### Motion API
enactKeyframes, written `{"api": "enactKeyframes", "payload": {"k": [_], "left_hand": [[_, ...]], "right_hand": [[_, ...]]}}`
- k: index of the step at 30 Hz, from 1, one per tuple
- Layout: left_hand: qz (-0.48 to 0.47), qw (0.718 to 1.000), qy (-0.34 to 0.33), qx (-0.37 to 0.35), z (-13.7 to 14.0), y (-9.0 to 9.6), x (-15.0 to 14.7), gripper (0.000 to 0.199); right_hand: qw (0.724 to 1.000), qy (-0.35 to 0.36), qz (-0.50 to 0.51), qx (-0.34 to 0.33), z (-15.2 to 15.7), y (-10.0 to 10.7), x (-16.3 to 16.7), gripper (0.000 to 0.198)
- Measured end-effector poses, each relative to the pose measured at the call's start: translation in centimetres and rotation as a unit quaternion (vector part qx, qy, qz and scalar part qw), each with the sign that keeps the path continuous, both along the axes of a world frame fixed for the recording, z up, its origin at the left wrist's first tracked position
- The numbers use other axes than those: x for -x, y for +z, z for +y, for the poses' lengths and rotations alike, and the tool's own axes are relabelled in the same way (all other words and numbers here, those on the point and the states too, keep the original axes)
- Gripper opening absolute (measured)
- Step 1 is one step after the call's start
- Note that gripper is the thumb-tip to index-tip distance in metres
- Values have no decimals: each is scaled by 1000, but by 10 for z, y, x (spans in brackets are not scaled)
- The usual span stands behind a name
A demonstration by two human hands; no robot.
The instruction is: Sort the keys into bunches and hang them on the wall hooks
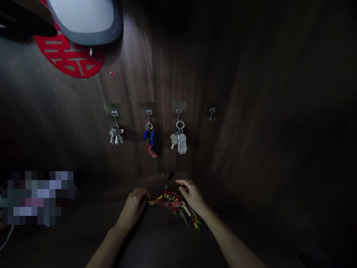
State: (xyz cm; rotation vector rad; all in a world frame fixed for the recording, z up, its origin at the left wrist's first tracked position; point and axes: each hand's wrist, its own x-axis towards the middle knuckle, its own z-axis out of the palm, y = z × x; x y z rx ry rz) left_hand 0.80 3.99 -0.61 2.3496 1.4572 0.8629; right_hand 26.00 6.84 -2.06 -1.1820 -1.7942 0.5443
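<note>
A bunch of keys (183, 215) lies on the dark wooden surface between my hands. Attached to it are a multicoloured braided cord (170, 196) with loose tassel ends and a reddish strap. My left hand (135, 204) has its curled fingers closed on the yellow and red end of the cord at the left. Just right of the keys is my right hand (193, 197), thumb and fingers apart, with nothing seen between them. A small black piece with a metal clasp (167, 185) extends from the cord toward the back panel.
On the wooden back panel hang silver keys (115, 134), blue and red key tags (152, 138) and keys with a white remote (182, 144), each from a hook. A fourth hook (212, 114) is at right. A red paper cutout (75, 63) and grey-white device (86, 22) are upper left.
</note>
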Motion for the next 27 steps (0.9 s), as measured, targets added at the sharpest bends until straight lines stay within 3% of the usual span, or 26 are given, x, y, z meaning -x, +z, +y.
{"api": "enactKeyframes", "payload": {"k": [4, 9, 14, 18, 23, 27], "left_hand": [[45, 998, 34, -4, -1, 6, 6, 26], [120, 988, 99, -18, -5, 14, 11, 27], [186, 965, 182, -42, -7, 13, 17, 35], [194, 953, 223, -72, -6, 9, 20, 39], [122, 966, 177, -142, -5, 9, 13, 37], [76, 980, 90, -161, -9, 11, -1, 35]], "right_hand": [[990, 49, -133, -10, -8, 10, 8, 34], [970, 75, -230, -23, -11, 13, 24, 37], [967, 75, -238, -45, -14, 19, 25, 27], [970, 20, -240, -21, -11, 20, 11, 20], [971, -42, -231, -39, -4, 12, 0, 2], [962, -89, -253, -56, -2, 7, 4, 17]]}}
